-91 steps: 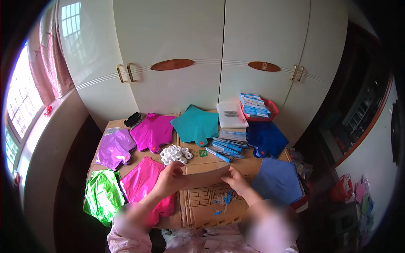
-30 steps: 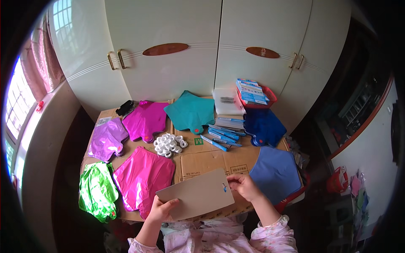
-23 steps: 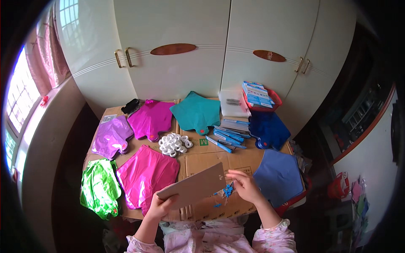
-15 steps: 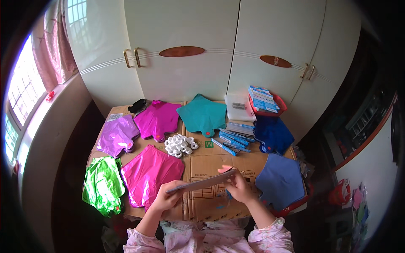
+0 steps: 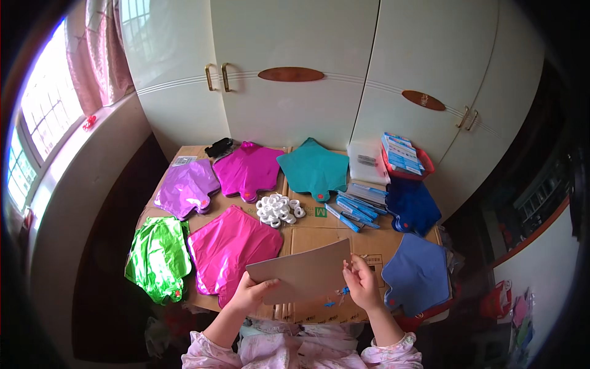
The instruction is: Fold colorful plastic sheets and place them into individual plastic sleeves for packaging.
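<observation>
Pinching a greyish card (image 5: pixel 302 272) occupies the left hand (image 5: pixel 251 295); right hand (image 5: pixel 362 285) curls beside it, grip unclear

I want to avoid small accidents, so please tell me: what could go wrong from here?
1. The small blue pieces lie loose near the right hand, which might scatter them.
2. The left hand grips the grey card near one end, so the card might tilt or bend.
3. The white rings lie heaped beyond the card; a knock could spread them.
</observation>
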The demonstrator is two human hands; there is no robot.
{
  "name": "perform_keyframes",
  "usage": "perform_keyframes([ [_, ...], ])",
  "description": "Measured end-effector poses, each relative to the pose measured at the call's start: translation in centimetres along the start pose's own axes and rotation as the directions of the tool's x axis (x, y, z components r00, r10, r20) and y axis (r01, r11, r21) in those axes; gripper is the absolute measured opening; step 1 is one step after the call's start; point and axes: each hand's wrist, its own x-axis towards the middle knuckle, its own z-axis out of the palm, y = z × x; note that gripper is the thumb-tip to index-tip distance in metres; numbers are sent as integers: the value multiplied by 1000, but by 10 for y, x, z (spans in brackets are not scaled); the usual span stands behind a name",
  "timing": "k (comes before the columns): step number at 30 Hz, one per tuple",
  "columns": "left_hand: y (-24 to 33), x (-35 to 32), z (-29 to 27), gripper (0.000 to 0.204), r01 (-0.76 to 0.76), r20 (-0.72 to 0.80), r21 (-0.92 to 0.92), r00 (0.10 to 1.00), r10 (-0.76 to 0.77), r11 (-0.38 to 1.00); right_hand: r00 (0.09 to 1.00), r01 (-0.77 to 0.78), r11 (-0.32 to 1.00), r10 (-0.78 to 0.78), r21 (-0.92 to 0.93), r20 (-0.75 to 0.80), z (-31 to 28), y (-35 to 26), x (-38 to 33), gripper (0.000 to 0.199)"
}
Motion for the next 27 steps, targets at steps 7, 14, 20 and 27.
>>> perform_keyframes([
  [7, -11, -8, -2, 21, 100, 78, -13, 992, -99, 995, 949, -277, 822, 154, 497, 274, -5, -31, -3, 27],
  [14, -21, -5, 14, 25, 4, -166, 100, 986, 13, 995, 927, 49, 975, 37, -216, 373, -6, -21, -28, 32],
  [20, -34, 5, 37, 29, -243, -240, 563, 866, 438, 790, 973, 178, 931, -117, -318, 200, 36, -50, -59, 36],
  [27, -23, 4, 63, 47, -147, -258, 724, 849, 462, 674, 974, 212, 921, -174, -326, 142, 55, -62, -71, 47],
])
